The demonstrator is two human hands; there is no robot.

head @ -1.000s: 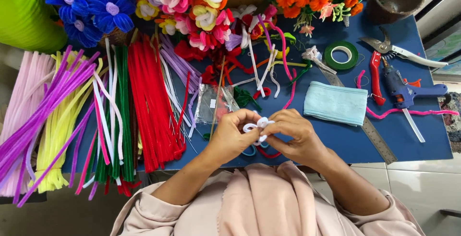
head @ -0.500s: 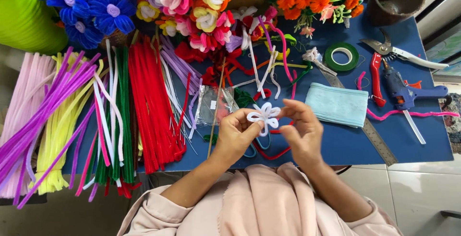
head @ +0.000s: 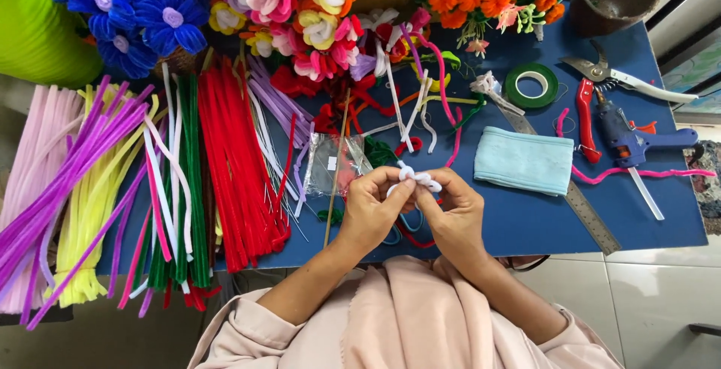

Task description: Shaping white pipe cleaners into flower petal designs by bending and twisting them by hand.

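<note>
A white pipe-cleaner piece [head: 417, 178], bent into small loops, sits pinched between both hands above the blue table [head: 526, 222]. The left hand [head: 373, 207] has its grip narrow on the near-left end; the right hand [head: 453, 207] has fingertips closed on the right end. A light-blue cloth [head: 523, 161] lies just right

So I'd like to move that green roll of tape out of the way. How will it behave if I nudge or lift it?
The green tape roll lies flat on the blue table, so a nudge would probably slide it, not roll it. It is a thin open ring, so likely light and easy to pinch. Stood on edge, it might roll.
</note>
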